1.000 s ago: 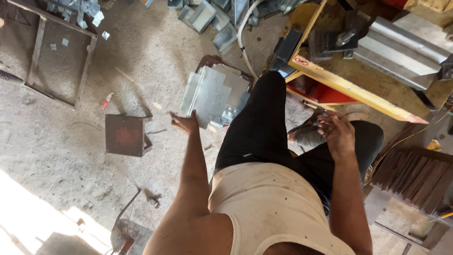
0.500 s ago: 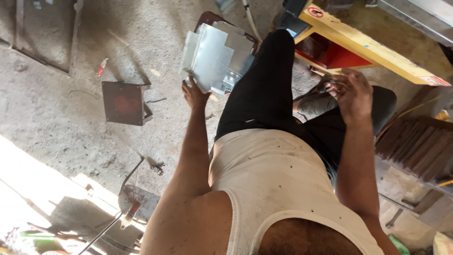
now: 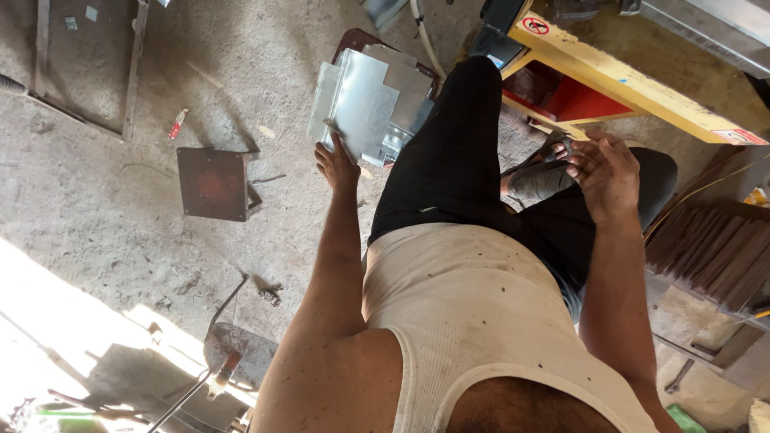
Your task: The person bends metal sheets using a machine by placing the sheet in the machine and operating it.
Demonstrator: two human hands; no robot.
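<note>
left hand (image 3: 335, 164) fingers stretched forward, tips touching near edge of folded sheet-metal stack (image 3: 369, 100) on floor just ahead of it, rusty square plate (image 3: 215, 183) well off to its outer side, right hand (image 3: 603, 172) loosely curled, empty, over knee, yellow machine frame (image 3: 626, 76) beyond

Daylight, fairly sharp — overexposed sun patch at lower left, soft shadows, slight wide-angle edge stretch.

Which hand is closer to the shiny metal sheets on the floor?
The left hand: its fingertips reach the near edge of the shiny metal sheets. The right hand is far off, across the black-trousered leg, over the knee.
</note>
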